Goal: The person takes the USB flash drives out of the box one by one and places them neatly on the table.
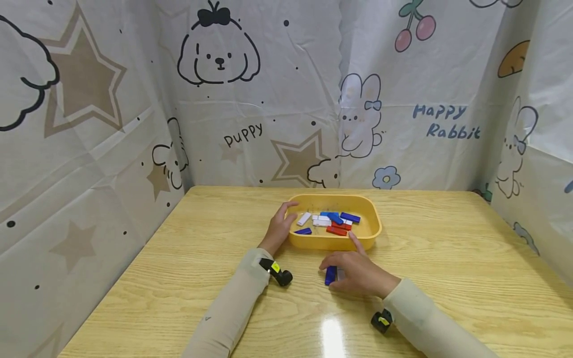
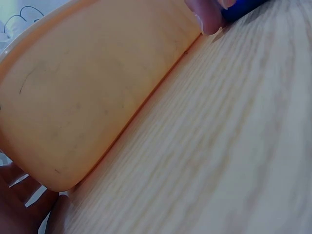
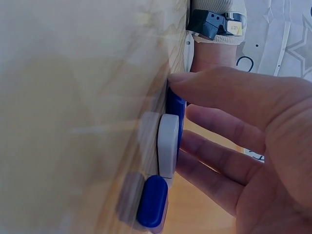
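Resting your right hand (image 1: 358, 273), fingers loosely spread, over the blue and white blocks (image 3: 168, 141) lying just before the yellow tray (image 1: 371, 233), which your left hand (image 1: 278, 228) grips, you could scatter them by dragging sideways.

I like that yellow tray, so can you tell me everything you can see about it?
The yellow tray is a shallow, rounded-corner rectangle that looks like smooth plastic, with faint scuffs on its outer wall in the left wrist view. It sits flat on the wooden table, near the middle. Inside lie small blue, white and red blocks in a loose heap. The left hand holds its left end, fingers curled over the rim. The right hand lies just in front of it, one finger reaching to its front wall.
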`<state>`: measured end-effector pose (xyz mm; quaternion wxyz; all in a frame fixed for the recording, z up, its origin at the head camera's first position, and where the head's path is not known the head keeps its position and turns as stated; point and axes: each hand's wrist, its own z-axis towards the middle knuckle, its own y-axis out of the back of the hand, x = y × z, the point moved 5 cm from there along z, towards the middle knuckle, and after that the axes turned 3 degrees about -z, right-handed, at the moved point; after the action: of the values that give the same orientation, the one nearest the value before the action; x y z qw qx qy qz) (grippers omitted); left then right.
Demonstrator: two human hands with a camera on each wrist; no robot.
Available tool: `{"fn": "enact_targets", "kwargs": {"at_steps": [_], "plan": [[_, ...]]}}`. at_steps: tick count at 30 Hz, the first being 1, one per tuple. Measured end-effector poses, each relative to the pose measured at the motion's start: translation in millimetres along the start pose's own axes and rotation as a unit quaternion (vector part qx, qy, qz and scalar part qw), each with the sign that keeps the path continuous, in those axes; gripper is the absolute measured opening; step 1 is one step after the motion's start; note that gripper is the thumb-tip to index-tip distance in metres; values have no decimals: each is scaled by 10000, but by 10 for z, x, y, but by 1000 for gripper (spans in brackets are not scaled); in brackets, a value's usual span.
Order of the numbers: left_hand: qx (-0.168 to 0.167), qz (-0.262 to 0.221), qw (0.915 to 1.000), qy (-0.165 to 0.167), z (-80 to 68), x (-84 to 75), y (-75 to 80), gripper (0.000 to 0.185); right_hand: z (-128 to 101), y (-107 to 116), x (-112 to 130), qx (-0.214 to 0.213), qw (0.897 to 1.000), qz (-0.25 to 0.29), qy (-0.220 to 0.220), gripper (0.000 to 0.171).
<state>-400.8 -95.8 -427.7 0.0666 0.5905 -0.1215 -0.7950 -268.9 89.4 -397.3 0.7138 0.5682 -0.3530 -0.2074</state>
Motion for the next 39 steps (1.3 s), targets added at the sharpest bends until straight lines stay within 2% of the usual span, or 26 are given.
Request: {"fn": "enact_targets", "kwargs": {"at_steps": [10,25,33,39], "plan": [[67,49,10000,35,-3,6,-8,39,-10,29,-2,-244,9997,-26,-53,42],[48,35,10000,-49,-4,-2,-8,38,-10,21,13,-328,9994,60,81,43],[19,63,10000,-74,-22,17,-10,38,-22,155,-6,-566,9949,787,262,33],[-41,37,9999,-123,-16,-10,-6,37,12,417,-125,-1099,9844,1370,124,21]]}}
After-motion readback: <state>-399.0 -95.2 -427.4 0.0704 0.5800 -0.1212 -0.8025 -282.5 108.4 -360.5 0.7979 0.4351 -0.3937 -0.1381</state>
